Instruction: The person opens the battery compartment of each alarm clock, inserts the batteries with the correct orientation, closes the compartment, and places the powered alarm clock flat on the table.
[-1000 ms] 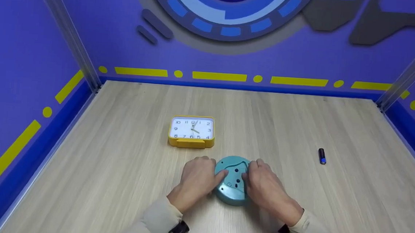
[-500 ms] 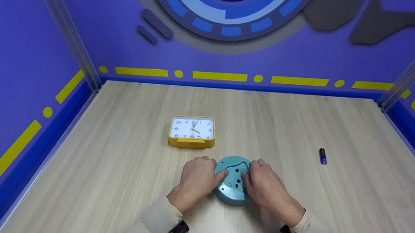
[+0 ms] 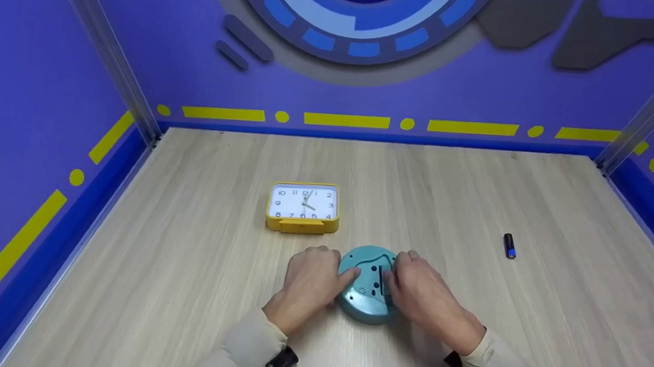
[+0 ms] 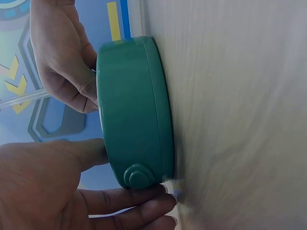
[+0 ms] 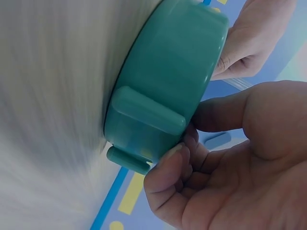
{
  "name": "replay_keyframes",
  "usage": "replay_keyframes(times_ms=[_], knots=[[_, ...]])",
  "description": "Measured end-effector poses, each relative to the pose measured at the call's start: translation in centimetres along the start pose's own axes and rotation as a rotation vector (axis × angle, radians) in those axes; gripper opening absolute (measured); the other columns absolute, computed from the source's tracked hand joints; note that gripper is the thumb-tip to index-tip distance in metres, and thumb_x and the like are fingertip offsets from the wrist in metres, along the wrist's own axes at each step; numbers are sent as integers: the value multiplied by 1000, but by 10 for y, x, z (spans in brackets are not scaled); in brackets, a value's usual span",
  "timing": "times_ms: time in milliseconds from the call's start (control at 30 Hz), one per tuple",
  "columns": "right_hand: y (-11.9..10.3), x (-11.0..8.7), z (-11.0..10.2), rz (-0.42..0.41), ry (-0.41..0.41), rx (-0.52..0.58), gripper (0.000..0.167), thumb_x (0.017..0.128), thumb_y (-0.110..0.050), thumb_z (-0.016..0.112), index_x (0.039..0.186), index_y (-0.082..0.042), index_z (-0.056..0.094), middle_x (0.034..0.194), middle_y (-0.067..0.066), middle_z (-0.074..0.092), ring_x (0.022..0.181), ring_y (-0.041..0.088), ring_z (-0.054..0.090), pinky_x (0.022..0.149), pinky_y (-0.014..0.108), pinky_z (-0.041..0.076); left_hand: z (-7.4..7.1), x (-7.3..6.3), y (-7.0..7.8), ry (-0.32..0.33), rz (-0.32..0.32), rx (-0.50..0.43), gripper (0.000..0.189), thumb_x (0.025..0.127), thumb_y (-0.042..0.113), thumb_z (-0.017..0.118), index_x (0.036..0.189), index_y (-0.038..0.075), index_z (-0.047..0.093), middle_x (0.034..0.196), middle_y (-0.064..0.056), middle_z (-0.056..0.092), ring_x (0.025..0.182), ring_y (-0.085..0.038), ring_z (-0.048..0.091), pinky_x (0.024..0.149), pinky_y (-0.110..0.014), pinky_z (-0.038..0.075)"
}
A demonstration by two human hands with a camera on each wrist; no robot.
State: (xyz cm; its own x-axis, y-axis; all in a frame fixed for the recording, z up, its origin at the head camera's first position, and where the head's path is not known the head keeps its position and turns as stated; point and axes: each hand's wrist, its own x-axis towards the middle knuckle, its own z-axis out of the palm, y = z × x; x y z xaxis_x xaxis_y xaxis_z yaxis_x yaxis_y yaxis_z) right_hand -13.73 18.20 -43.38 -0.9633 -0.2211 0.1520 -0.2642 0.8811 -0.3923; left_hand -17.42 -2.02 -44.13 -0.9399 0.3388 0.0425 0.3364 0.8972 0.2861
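Note:
A round teal alarm clock lies back side up on the table in the head view. My left hand holds its left side, thumb on the back and fingers along the rim; the left wrist view shows a round knob beside those fingers. On the other side my right hand grips the clock, its thumb on the back next to a dark slot. Bent fingers touch the edge near two teal feet in the right wrist view. The right hand partly hides the slot.
A yellow rectangular alarm clock lies face up behind my left hand. To the right is a black and blue battery on the wooden table. Blue panels enclose the back and sides.
My right thumb has shifted slightly to the right on the clock's back, and a dark slot now shows beside it. The left hand and the clock stay put.

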Motion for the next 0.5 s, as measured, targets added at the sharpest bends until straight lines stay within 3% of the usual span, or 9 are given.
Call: replay_keyframes(times_ms=[167, 500], knots=[[1, 1, -1, 3, -5, 5, 17, 100, -5, 70, 90, 0, 57, 77, 3, 46, 68, 17, 44, 59, 36, 47, 1, 0, 0, 7, 0, 9, 46, 100, 52, 70, 88, 8, 75, 67, 0, 50, 63, -17, 53, 56, -37, 48], [2, 2, -6, 6, -42, 28, 14, 101, -6, 68, 93, -1, 58, 78, 3, 46, 69, 17, 45, 59, 33, 45, 0, 0, -1, -5, 4, 2, 46, 101, 52, 69, 92, 7, 76, 67, 0, 50, 62, -15, 49, 54, -35, 45]])
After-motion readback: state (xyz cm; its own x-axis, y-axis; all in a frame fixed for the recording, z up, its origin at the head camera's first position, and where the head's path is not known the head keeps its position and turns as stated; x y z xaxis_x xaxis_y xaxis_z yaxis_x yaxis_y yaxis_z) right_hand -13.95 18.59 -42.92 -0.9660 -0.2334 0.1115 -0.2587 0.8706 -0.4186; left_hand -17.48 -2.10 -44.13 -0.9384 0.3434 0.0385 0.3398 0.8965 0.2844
